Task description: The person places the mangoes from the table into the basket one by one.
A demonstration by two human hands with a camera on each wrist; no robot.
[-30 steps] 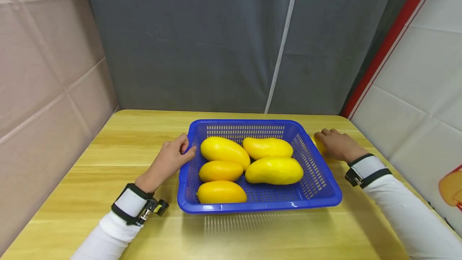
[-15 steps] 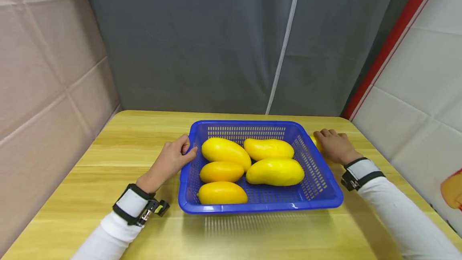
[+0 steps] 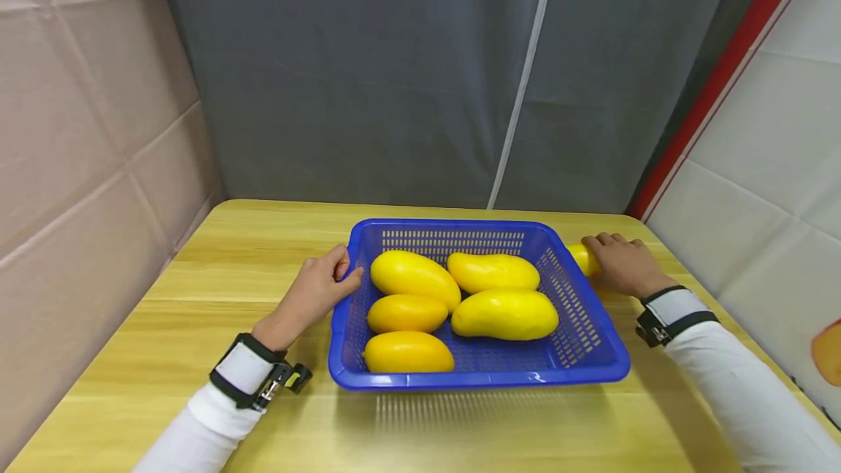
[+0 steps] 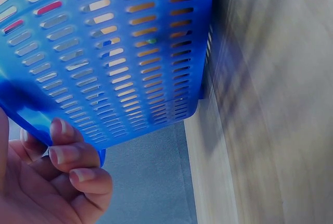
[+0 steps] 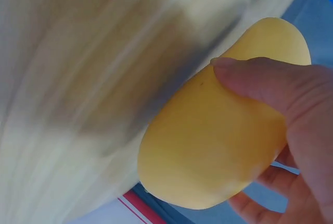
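Note:
A blue plastic basket (image 3: 478,378) with slotted walls holds several yellow mangoes, among them a long pale one (image 3: 504,314) and a small orange-yellow one (image 3: 407,351). At its left side my left hand (image 3: 317,285) grips the rim, thumb over the top; the left wrist view shows curled fingertips (image 4: 66,154) under the rim of the slotted wall. Just outside the right wall, my right hand (image 3: 623,264) holds another mango (image 5: 208,135) between thumb and fingers. In the head view only one end of that mango shows, beside the rim.
The basket stands on a light wooden table (image 3: 197,312). A grey curtain (image 3: 368,79) hangs behind the far edge. Pale cloth walls close off the left (image 3: 79,130) and right (image 3: 775,152) sides, with a red strip (image 3: 723,79) at the right corner.
More of the mango in my right hand now shows past the basket's right rim. My left hand keeps its grip, and the mangoes in the basket stay where they were.

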